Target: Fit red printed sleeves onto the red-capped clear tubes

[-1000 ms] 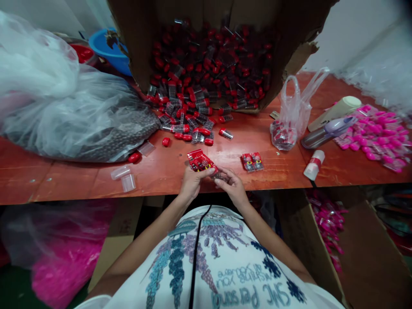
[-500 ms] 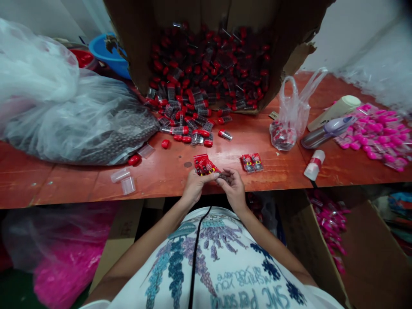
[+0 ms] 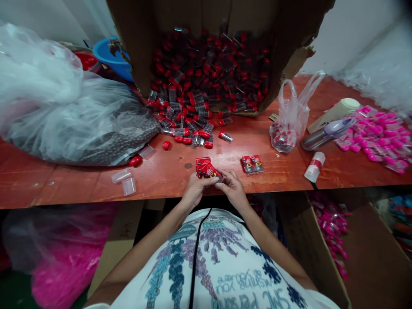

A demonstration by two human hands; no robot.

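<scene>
Above the table's front edge, my left hand point(image 3: 194, 189) is closed on several red printed cards point(image 3: 203, 166), fanned out with black and yellow figures on them. My right hand point(image 3: 234, 187) pinches the right end of the same bunch, where a small dark, see-through part shows between the two hands. Fingers cover the lower part of the bunch. To the right, two small stacks of similar red cards point(image 3: 252, 164) lie side by side on the table. Beyond my hands, a pile of small clear bottles with red caps point(image 3: 196, 116) spills out of a cardboard box point(image 3: 277, 56).
At left rests a large clear bag of dark beads point(image 3: 83, 133), with loose clear containers point(image 3: 128, 185) in front. Rightward stand a small plastic bag point(image 3: 285, 135), a clear water bottle point(image 3: 326, 133), a white roll point(image 3: 314, 166) and pink-capped bottles point(image 3: 380, 137). An open carton point(image 3: 370, 240) sits below the table.
My right fingers have closed in on the right end of the cards, and the dark piece between them shows less. The cards fan out slightly differently. The view has shifted slightly.
</scene>
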